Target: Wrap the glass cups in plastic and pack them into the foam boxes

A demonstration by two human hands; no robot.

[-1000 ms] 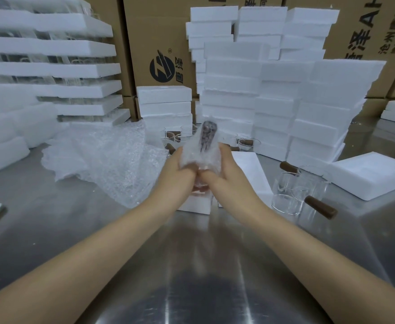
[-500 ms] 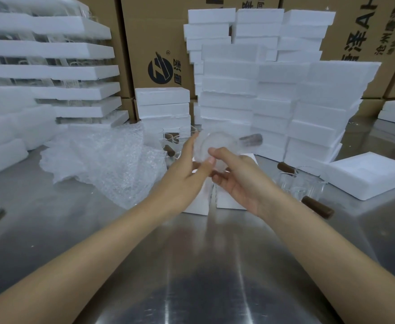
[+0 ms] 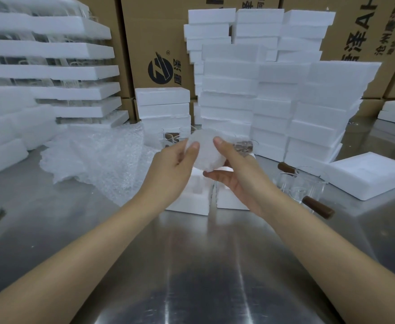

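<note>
Cup blurred inside wrap, hands gripping

Of the person only the two arms show, and they wear nothing: the left forearm and the right forearm are uncovered along all their visible length, slender and smooth. The left hand and the right hand are bare as well. The left thumbnail and the right thumbnail are short, plain and evenly cut.
</note>
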